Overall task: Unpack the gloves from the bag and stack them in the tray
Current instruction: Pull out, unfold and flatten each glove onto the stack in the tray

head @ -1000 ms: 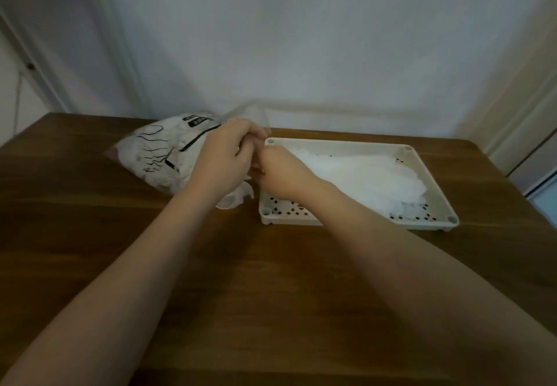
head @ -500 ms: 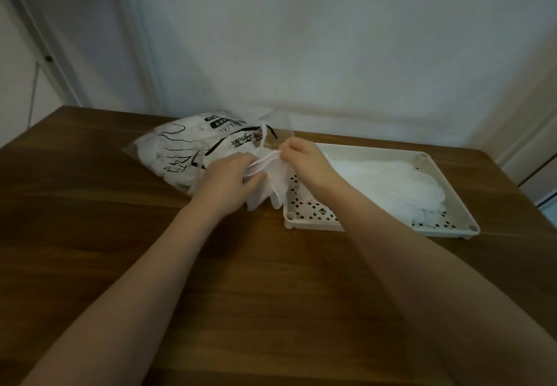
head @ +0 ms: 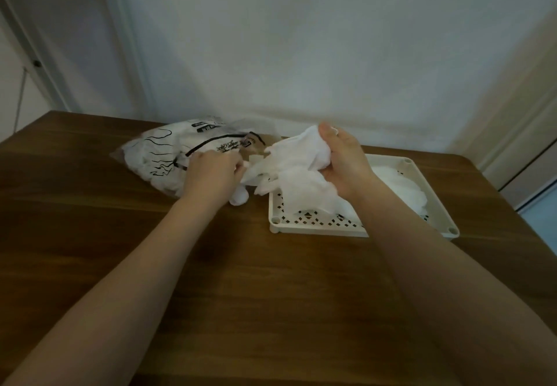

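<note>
Since the earlier frame the right hand point(head: 343, 162) has risen and swung toward the tray point(head: 316, 229), drawing a bunch of white gloves point(head: 295, 168) out with it, while the left hand point(head: 211, 174) has settled lower at the mouth of the bag point(head: 162, 156). The right hand is closed around the upper part of the bunch, thumb on top and fingers curled beneath; the gloves hang from it over the tray's near-left corner. The left hand is curled at the trailing end of the gloves, just beside the bag opening; it appears to pinch the glove tips, though its fingertips are hidden. Judged purpose: the left hand restrains the trailing end and the bag so the pull frees one bunch cleanly. The bag lies on the bench point(head: 271, 295) beyond and left of the left hand, still bulging with gloves. A stack of gloves point(head: 401, 186) already lies in the tray to the right of the right hand. One small white piece point(head: 239, 198) rests on the bench below the left hand.
</note>
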The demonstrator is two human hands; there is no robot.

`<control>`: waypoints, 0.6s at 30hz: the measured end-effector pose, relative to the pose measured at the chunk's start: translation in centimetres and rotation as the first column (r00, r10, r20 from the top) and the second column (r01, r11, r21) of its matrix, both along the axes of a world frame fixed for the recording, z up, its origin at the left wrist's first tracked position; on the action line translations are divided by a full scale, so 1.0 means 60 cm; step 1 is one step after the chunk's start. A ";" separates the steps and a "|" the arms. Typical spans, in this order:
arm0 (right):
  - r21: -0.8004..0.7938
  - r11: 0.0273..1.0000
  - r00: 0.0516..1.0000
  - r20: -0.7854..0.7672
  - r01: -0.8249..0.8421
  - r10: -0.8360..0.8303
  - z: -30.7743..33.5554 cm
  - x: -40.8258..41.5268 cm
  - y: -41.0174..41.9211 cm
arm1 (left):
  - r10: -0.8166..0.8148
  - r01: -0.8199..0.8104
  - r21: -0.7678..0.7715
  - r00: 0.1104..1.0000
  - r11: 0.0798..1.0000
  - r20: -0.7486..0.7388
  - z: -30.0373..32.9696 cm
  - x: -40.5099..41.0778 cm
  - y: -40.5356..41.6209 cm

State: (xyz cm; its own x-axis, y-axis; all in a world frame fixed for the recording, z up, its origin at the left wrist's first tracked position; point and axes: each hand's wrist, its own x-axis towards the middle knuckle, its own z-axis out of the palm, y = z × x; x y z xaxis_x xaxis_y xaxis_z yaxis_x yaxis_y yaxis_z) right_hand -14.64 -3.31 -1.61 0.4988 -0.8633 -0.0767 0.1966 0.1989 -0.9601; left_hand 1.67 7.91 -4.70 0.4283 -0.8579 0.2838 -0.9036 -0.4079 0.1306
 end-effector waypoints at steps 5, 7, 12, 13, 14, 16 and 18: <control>-0.109 0.975 0.975 -0.125 -0.196 0.182 0.009 -0.018 0.003 | -0.040 0.031 -0.062 0.986 0.998 -0.163 -0.005 -0.014 0.003; -0.134 0.950 0.951 -0.170 -0.282 0.259 0.009 -0.018 0.009 | -0.339 0.211 -0.350 0.868 0.913 -0.363 0.005 -0.031 0.006; -0.156 0.896 0.904 -0.187 -0.415 0.385 0.011 -0.006 0.020 | -0.584 0.411 -0.416 0.545 0.811 -0.601 0.025 -0.056 0.000; -0.158 0.896 0.904 -0.181 -0.415 0.387 0.011 -0.005 0.022 | -0.556 0.362 -0.425 0.599 0.830 -0.576 0.024 -0.055 -0.002; -0.155 0.900 0.908 -0.166 -0.408 0.384 0.010 -0.005 0.022 | -0.506 0.290 -0.434 0.663 0.853 -0.551 0.022 -0.052 -0.004; -0.113 0.920 0.926 -0.091 -0.375 0.366 0.009 -0.007 0.020 | -0.343 0.134 -0.417 0.806 0.899 -0.482 0.023 -0.049 -0.001; -0.069 0.935 0.938 -0.024 -0.347 0.346 0.011 -0.012 0.017 | -0.126 0.012 -0.356 0.947 0.934 -0.296 0.024 -0.042 0.005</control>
State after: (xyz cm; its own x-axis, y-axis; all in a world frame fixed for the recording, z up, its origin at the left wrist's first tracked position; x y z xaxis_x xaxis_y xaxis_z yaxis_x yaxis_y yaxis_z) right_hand -15.38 -2.27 -0.94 0.7676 -0.6403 -0.0293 0.1165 0.1844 -0.9759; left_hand -0.84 8.21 -3.25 0.4860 -0.7609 0.4300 -0.8186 -0.2241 0.5288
